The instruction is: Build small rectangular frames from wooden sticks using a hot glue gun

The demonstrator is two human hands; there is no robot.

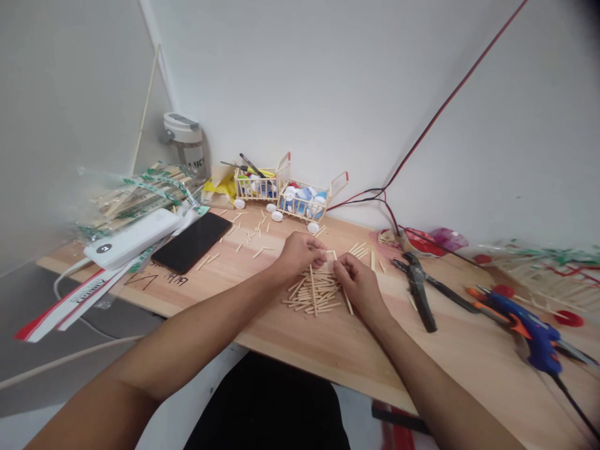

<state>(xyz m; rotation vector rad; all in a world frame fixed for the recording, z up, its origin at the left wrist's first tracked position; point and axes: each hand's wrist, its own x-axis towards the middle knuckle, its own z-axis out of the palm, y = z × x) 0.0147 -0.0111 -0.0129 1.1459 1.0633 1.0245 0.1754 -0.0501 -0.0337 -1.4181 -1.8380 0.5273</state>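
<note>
The little sticks are plain, pale wood, and the table is smooth wood too. On the right, the glue gun is shiny blue plastic, and the pliers are dark metal.

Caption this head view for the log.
Left hand and right hand work over a pile of craft sticks on a desk.

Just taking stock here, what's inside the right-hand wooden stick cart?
The wooden stick cart holds blue and white plastic caps; the slatted sides and upper caps hide whatever lies beneath them.
</note>
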